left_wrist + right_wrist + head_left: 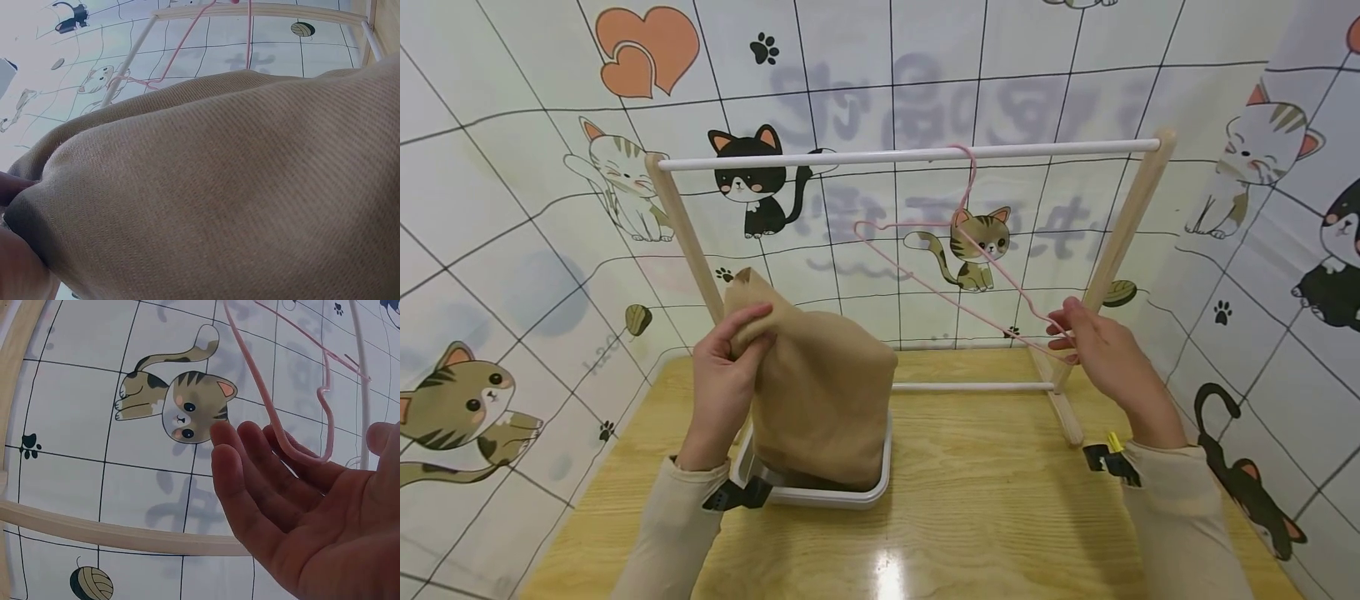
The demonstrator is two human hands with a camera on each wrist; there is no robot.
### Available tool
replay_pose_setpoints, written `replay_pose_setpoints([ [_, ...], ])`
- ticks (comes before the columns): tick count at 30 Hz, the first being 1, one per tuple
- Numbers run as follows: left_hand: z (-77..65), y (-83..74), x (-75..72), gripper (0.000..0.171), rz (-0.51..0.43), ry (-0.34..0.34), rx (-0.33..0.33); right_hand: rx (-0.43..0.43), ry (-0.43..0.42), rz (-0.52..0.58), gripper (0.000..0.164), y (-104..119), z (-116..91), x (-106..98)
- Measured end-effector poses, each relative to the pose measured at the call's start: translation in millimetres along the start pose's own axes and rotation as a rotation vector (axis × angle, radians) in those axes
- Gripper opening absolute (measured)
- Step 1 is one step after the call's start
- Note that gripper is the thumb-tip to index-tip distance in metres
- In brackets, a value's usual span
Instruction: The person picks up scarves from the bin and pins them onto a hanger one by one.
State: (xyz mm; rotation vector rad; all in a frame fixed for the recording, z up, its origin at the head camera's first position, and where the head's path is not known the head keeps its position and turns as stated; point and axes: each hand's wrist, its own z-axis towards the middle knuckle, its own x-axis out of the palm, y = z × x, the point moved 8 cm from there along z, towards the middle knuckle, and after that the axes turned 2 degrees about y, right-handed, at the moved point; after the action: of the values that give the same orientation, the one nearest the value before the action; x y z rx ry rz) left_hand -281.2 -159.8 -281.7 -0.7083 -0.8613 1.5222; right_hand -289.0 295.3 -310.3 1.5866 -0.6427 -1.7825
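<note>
My left hand (724,379) pinches the upper left corner of a folded brown cloth (827,392) between thumb and fingers. The cloth hangs down into a white tray (872,498) and fills most of the left wrist view. A pink wire hanger (917,282) hooks over the white rail (850,157) of a wooden rack and tilts down to the right. At its lower right end is my right hand (1108,358). In the right wrist view the hanger's end lies against the loosely bent fingers (250,481), with the thumb standing apart from it.
The rack's wooden side posts (1123,225) stand left and right, joined by a low white bar (973,387). Beneath is a wood-grain table (970,492). A cat-patterned sheet (842,50) encloses the back and sides.
</note>
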Motion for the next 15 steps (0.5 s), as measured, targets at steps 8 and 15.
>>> replay_pose_setpoints([
  [8, 0.1, -0.5, 0.2, 0.031, -0.002, 0.016, 0.005, 0.007, 0.016, 0.015, 0.083, -3.4, 5.3, 9.0],
  [15, -1.0, 1.0, -0.1, 0.031, -0.001, 0.013, 0.004, 0.003, 0.061, 0.082, 0.082, -7.1, 10.6, 15.1],
])
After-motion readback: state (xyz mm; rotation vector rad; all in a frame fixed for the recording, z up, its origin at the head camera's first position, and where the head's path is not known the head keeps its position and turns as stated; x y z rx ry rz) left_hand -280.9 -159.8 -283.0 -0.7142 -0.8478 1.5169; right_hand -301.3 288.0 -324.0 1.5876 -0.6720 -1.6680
